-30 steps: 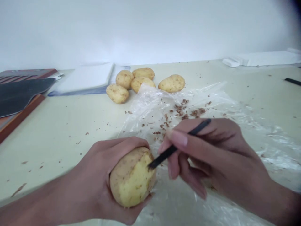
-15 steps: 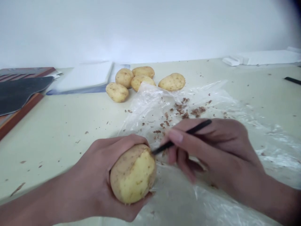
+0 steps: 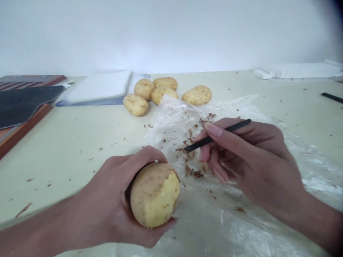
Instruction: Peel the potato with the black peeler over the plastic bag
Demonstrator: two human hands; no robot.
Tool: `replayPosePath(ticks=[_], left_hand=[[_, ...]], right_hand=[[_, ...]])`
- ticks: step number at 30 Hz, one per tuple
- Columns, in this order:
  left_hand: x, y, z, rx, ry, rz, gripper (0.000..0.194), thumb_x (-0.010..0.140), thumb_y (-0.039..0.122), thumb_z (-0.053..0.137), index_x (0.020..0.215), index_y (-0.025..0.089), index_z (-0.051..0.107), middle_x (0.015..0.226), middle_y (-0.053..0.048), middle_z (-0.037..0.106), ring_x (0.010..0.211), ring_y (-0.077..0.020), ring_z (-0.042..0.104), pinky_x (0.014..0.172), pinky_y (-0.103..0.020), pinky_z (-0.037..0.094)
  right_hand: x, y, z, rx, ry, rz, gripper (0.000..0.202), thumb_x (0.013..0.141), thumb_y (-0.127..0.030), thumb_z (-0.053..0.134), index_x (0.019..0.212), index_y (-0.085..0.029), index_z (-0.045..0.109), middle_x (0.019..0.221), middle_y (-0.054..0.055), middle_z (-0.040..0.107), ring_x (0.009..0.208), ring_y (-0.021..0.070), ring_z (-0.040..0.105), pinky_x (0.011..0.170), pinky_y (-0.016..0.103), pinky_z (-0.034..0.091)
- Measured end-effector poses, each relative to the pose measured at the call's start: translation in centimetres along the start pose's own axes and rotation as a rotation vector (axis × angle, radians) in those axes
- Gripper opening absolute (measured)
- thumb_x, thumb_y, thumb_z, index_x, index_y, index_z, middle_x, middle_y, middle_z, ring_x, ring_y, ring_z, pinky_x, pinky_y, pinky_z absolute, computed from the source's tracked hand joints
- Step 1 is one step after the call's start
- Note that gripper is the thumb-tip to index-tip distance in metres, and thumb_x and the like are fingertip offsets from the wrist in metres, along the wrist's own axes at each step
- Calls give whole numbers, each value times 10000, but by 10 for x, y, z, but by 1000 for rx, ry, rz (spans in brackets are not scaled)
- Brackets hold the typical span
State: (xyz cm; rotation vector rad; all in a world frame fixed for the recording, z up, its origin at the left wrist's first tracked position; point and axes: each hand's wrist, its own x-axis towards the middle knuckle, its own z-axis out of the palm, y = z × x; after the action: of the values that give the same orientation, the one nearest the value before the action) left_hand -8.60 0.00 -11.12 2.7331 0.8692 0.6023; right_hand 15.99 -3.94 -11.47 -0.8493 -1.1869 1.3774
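Observation:
My left hand (image 3: 107,200) is wrapped round a partly peeled potato (image 3: 155,194); its right side shows bare yellow flesh and its left side still carries brown skin. Between thumb and fingers, my right hand (image 3: 249,160) pinches a slim black stick-like tool (image 3: 217,136), whose kind I cannot make out. The tool's tip is apart from the potato, above and to its right, over a clear plastic sheet (image 3: 203,210). Brown peel scraps (image 3: 198,174) are scattered on the sheet under and around the tool.
Several unpeeled potatoes (image 3: 144,89) lie at the back middle. A white pad (image 3: 102,84) sits behind them to the left, near a dark mat (image 3: 29,103) on a red-brown frame (image 3: 26,130). At right are a white folded piece (image 3: 302,70) and a black strip (image 3: 332,97).
My right hand has lifted the black tool off the potato, up and to the right. The potato in my left hand has shifted and turned slightly.

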Motion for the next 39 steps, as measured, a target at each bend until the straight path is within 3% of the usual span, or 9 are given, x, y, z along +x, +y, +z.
replayPosePath(ticks=[4,9,15,19,23,25,30,34,39], left_hand=[[1,1,2,-31,84,78,687,701,558,829,1256,254,562,986,115,701,777,128,642,761,109,490],[3,-1,1,84,147,170,754,660,521,804,1291,214,528,1067,84,713,856,108,687,851,99,529],[-1,-3,4,25,98,139,745,686,463,775,1341,226,510,1067,61,701,844,75,675,775,46,534],[-5,-4,5,32,88,123,816,649,528,814,1360,239,536,1139,56,696,880,75,669,801,30,540],[-5,-4,5,-29,111,138,785,639,479,837,1325,221,557,1011,67,679,776,100,592,730,53,483],[-4,-5,5,-34,107,118,749,649,463,837,1301,217,564,1002,70,685,776,99,596,726,59,477],[-4,-8,4,20,63,125,866,618,568,867,1347,221,555,1057,57,694,790,94,613,740,49,498],[-6,-10,3,-4,64,127,818,629,498,867,1326,222,538,979,81,674,736,112,579,726,71,483],[-7,-8,3,54,64,113,888,609,591,865,1361,242,547,1098,53,702,838,73,668,732,51,512]], right_hand=[[-4,-6,10,90,-237,79,243,1075,-292,587,993,-77,664,853,10,638,585,0,605,519,-1,439],[-5,-7,8,-24,-79,40,331,1019,-334,696,872,-41,650,811,18,617,536,-20,548,487,0,405],[-4,-11,6,16,-200,111,338,1065,-308,608,853,-51,665,752,13,600,540,-27,546,516,-14,431],[-4,-11,6,4,-55,93,434,995,-342,724,748,-1,618,736,32,591,464,-24,486,444,-11,361],[-7,-11,10,174,-203,214,414,1074,-418,594,884,-54,652,759,15,611,487,-3,528,443,-1,381],[-7,-9,10,151,-260,219,423,1074,-368,576,812,-38,614,665,10,550,512,-25,527,491,-30,412],[-4,-8,5,105,-80,140,331,1019,-364,691,908,-54,653,739,13,594,480,-11,509,440,-8,364],[-5,-8,9,185,-244,211,339,1082,-332,554,902,-60,646,771,8,617,505,-30,522,478,-29,405],[-2,-7,4,113,-55,114,283,996,-303,712,887,-51,644,759,16,611,476,-10,505,437,-8,363]])
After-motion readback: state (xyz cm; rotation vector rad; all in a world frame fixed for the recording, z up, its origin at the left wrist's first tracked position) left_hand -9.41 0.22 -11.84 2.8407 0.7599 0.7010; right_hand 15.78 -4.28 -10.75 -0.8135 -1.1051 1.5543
